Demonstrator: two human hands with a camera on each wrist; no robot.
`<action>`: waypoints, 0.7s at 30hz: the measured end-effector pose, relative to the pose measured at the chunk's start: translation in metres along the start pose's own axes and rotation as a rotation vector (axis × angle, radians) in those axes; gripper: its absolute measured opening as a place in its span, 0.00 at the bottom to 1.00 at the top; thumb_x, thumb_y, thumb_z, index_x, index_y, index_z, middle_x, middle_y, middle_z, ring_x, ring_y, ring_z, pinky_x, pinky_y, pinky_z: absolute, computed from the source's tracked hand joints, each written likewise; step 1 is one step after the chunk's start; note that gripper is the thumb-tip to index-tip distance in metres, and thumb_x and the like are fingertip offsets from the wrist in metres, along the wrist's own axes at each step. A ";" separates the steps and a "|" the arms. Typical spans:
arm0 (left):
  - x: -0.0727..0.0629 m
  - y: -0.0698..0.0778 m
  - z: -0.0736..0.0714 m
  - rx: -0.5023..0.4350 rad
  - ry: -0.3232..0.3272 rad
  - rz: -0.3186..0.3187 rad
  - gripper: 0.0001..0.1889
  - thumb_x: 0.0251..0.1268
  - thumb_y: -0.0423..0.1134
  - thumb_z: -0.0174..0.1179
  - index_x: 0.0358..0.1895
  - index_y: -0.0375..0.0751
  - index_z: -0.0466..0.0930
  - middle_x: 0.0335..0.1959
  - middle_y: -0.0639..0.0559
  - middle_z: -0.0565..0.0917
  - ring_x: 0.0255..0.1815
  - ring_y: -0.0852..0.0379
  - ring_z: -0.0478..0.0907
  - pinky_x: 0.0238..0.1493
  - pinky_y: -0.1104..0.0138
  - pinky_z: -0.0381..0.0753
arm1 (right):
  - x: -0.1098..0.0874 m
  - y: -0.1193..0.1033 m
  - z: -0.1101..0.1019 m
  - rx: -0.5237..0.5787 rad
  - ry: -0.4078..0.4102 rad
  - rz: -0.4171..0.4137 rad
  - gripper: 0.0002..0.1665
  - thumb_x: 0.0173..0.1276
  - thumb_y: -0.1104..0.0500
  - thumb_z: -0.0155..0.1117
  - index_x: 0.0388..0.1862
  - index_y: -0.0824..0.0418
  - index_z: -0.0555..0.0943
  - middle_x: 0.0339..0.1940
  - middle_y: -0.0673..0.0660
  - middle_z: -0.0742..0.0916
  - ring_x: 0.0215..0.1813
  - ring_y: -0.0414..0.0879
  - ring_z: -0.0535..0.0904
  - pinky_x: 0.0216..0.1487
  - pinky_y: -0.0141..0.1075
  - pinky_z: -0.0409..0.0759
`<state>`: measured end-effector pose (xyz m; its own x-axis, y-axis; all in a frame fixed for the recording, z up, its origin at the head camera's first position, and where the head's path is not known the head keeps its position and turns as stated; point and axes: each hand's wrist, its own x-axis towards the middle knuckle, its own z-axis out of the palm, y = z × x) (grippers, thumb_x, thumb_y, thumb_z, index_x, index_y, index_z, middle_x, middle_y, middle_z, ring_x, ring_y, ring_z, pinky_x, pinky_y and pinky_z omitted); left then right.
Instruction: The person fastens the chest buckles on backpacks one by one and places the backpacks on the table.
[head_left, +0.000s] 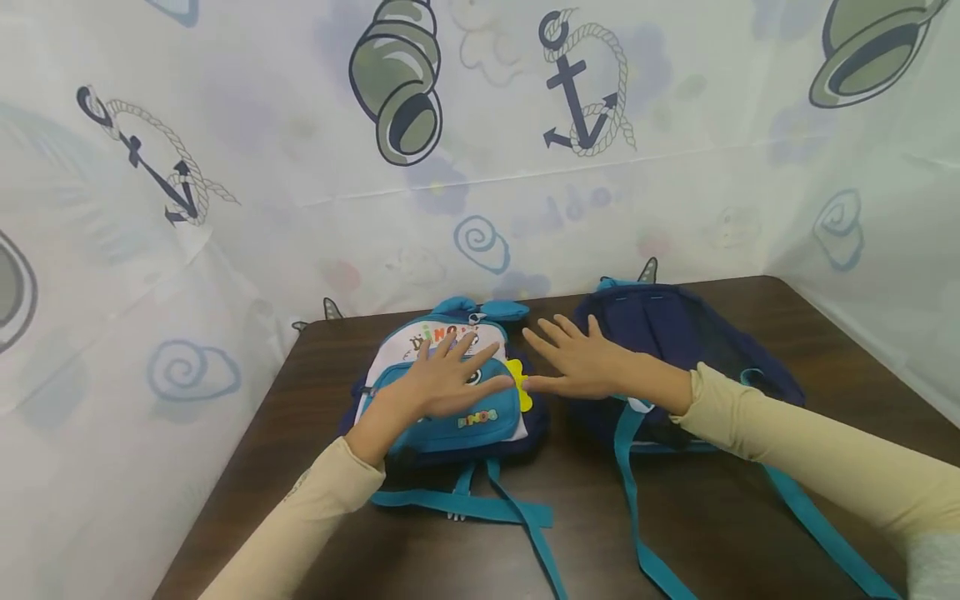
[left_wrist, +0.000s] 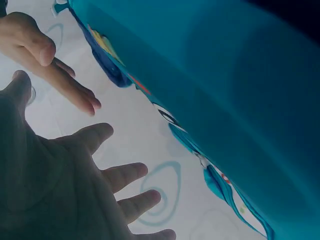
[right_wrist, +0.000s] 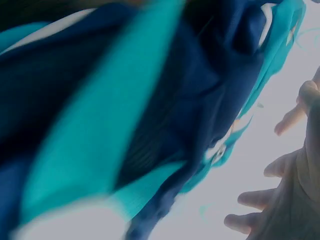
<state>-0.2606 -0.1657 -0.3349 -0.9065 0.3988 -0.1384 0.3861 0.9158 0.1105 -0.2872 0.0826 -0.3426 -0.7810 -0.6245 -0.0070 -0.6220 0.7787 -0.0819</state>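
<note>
A small teal, white and navy dinosaur backpack (head_left: 442, 433) lies front side up on the table, with "DINOS" lettering and a yellow spiky trim. My left hand (head_left: 442, 383) is held over it with fingers spread, holding nothing. To its right lies a navy backpack (head_left: 678, 321) with its back panel and teal straps upward. My right hand (head_left: 581, 360), palm down and fingers spread, hovers over this bag's left edge, thumb towards the left hand. In the left wrist view, a gap shows between the left hand (left_wrist: 65, 185) and the teal fabric (left_wrist: 200, 90).
Loose teal straps (head_left: 633, 500) trail from both bags towards the front of the dark brown table (head_left: 315, 367). A white cloth (head_left: 300, 200) printed with anchors and shells hangs behind and at the sides. Grey spiky tips (head_left: 332, 309) stick up by the far edge.
</note>
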 end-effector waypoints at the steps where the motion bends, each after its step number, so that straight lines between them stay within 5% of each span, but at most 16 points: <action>1: -0.001 -0.003 0.000 0.002 0.004 -0.002 0.43 0.66 0.78 0.30 0.81 0.62 0.47 0.83 0.47 0.44 0.83 0.38 0.36 0.76 0.34 0.33 | 0.005 -0.004 0.000 -0.003 -0.006 -0.004 0.52 0.72 0.26 0.45 0.83 0.53 0.49 0.82 0.64 0.56 0.82 0.66 0.46 0.72 0.75 0.42; 12: -0.044 -0.054 0.013 -0.044 0.067 -0.136 0.41 0.71 0.73 0.33 0.81 0.57 0.50 0.82 0.40 0.48 0.81 0.32 0.41 0.74 0.31 0.36 | 0.041 -0.067 0.006 0.006 -0.091 -0.035 0.52 0.71 0.23 0.39 0.83 0.51 0.46 0.83 0.60 0.53 0.83 0.62 0.44 0.73 0.73 0.42; 21: -0.088 -0.100 0.032 -0.126 0.133 -0.265 0.42 0.73 0.72 0.30 0.80 0.50 0.52 0.79 0.33 0.55 0.78 0.27 0.49 0.70 0.26 0.44 | 0.060 -0.122 0.028 0.044 -0.003 -0.025 0.54 0.68 0.21 0.39 0.83 0.51 0.51 0.83 0.58 0.57 0.82 0.63 0.49 0.73 0.73 0.46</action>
<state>-0.2142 -0.2906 -0.3657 -0.9902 0.1303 -0.0502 0.1171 0.9707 0.2098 -0.2567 -0.0517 -0.3605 -0.7652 -0.6438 -0.0074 -0.6380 0.7597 -0.1262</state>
